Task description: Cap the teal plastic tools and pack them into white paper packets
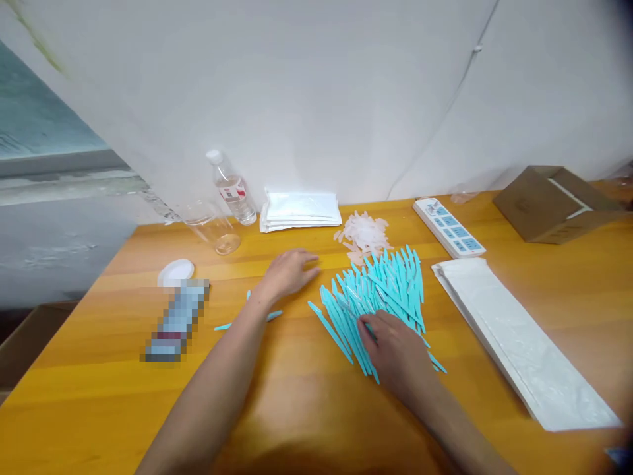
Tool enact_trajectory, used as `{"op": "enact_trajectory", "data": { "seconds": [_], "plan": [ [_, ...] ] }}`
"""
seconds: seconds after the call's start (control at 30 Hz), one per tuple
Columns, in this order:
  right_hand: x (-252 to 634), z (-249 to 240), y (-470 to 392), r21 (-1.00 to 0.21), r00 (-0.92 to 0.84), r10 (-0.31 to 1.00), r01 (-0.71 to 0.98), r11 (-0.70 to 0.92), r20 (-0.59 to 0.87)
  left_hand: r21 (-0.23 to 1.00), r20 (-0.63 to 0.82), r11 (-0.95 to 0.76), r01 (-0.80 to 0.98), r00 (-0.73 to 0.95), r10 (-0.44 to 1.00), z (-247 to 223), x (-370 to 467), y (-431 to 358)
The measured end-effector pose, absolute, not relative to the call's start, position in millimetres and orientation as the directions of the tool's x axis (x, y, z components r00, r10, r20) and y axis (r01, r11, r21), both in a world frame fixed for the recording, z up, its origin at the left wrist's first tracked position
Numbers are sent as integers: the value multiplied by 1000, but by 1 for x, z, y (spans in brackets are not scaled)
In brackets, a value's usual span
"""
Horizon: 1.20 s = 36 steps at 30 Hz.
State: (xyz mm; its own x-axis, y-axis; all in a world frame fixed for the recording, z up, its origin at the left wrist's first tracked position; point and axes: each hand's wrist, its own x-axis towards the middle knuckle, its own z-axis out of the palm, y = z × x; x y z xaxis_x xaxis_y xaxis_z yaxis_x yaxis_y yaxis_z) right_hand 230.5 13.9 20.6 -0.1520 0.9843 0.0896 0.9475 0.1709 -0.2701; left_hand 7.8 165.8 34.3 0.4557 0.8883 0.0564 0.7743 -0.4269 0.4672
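A dense pile of turquoise eyebrow razors [395, 284] lies on the wooden table in front of me. My right hand [395, 346] is at the near side of this pile, its thumb and fingers closed around one eyebrow razor [350, 307] that points up and left. Most of that razor's handle is hidden by the fingers. Left of the pile, my left hand [291, 272] hovers low over the table with its fingers stretched out and nothing in them. A few more turquoise razors [274, 316] lie partly under my left forearm. Behind the pile is a heap of small translucent plastic pieces [366, 232].
Along the wall stand a clear jar [212, 231], a water bottle [235, 191] and stacked white packets [301, 211]. A white lid [177, 272] and a blurred-out flat object [178, 320] lie left. A power strip [450, 227], long white package [524, 343] and cardboard box [548, 204] are right.
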Motion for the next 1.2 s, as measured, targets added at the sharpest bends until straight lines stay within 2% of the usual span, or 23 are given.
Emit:
{"op": "enact_trajectory", "data": {
  "seconds": [0.07,0.17,0.3,0.43,0.6,0.73,0.93,1.03,1.13,1.2],
  "plan": [
    [243,20,14,-365,-105,982,918,156,154,473,44,-379,795,409,912,45,-28,144],
    [252,19,18,-474,-76,980,866,156,185,386,-49,-233,893,272,961,47,-84,95],
    [244,21,28,-545,-101,964,808,224,246,326,-167,-139,935,201,965,26,-109,54],
    [236,20,29,-549,-133,959,796,255,252,315,-138,-77,946,126,982,13,-98,50],
    [237,16,25,-562,-141,961,787,255,238,376,-115,8,927,38,993,16,-88,47],
    [238,15,25,-579,-134,964,777,247,232,321,-43,93,943,-84,996,9,-78,37],
    [241,13,24,-597,-132,966,765,243,224,267,134,-13,964,-24,991,-7,-74,38],
    [242,13,23,-639,-136,976,738,216,172,339,221,-33,940,-46,974,-2,-62,39],
    [242,17,24,-698,-144,985,697,166,90,536,194,-211,817,124,973,9,-32,42],
    [244,22,25,-738,-192,981,662,131,1,623,183,-289,727,224,957,14,-12,54]
  ]
}}
